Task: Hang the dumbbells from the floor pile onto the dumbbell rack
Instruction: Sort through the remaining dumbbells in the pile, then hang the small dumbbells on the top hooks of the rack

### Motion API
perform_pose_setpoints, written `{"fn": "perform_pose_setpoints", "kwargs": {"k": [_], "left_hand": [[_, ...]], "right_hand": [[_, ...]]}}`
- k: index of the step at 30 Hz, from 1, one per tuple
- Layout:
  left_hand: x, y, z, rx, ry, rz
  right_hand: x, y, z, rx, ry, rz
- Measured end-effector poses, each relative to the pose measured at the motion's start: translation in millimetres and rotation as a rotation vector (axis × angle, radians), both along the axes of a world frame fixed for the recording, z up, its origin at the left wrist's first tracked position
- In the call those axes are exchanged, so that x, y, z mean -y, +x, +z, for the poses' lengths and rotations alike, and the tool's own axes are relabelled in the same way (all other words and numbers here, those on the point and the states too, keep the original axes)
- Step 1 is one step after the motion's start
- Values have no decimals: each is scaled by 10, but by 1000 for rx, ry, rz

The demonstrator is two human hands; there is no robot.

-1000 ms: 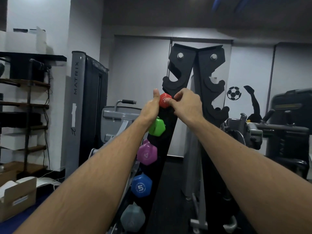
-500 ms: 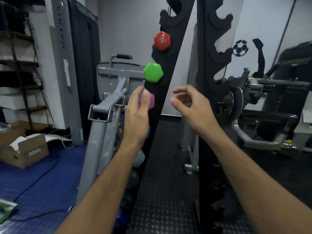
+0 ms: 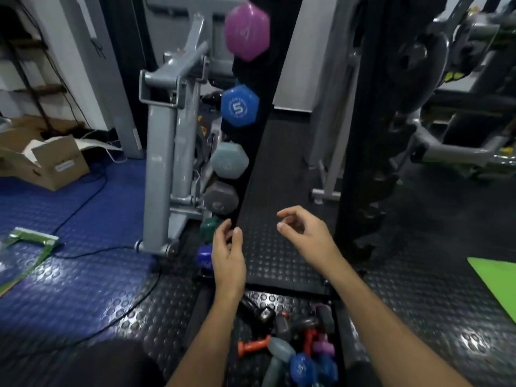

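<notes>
A black dumbbell rack (image 3: 258, 141) rises in front of me. On its left post hang a purple dumbbell (image 3: 247, 30), a blue one marked 5 (image 3: 239, 107), a pale blue one (image 3: 229, 161), a grey one (image 3: 221, 197), a dark green one (image 3: 210, 228) and a deep blue one (image 3: 205, 256). The floor pile (image 3: 296, 347) of mixed dumbbells lies at the rack's foot, with an orange one (image 3: 252, 346) at its left. My left hand (image 3: 227, 256) and my right hand (image 3: 307, 237) hover low between the posts, fingers loosely curled, holding nothing.
A grey exercise machine (image 3: 170, 129) stands left of the rack. An open cardboard box (image 3: 46, 160) and a black cable (image 3: 92, 191) lie on the blue floor at left. More gym machines (image 3: 446, 79) crowd the right, and a green mat (image 3: 497, 283) lies by the right edge.
My view has tipped down from the rack's top to its foot. Both hands let go of the red dumbbell, left hanging on the rack, and dropped toward the floor pile.
</notes>
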State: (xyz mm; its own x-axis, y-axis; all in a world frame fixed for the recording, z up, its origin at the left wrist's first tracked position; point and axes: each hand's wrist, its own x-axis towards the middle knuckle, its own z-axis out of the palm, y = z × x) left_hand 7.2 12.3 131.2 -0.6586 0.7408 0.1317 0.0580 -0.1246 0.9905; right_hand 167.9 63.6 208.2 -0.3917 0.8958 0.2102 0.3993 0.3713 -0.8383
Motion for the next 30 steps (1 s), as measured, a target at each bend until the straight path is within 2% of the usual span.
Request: {"fn": "perform_pose_setpoints", "kwargs": {"k": [8,12,15,20,27,30], "left_hand": [[245,-8,-1694,363,-552,-31],[249,-3,-2142,413,-718,-42],[307,-4,-2563,501,-797,9],[463,-34,-3471,718,-836,230],[624,-179,-3424,872,-843,368],[663,-204,-3463,897,-847,376]], "right_hand": [[-151,-58,-1781,432,-386,22],[-233,-92,-2533,636,-455,63],[-206,-222,-3015,791,-405,161],[-32,-604,-3685,965,-348,398],[226,-963,-4345,1351,-124,613],[234,-966,-4425,1351,-45,596]]}}
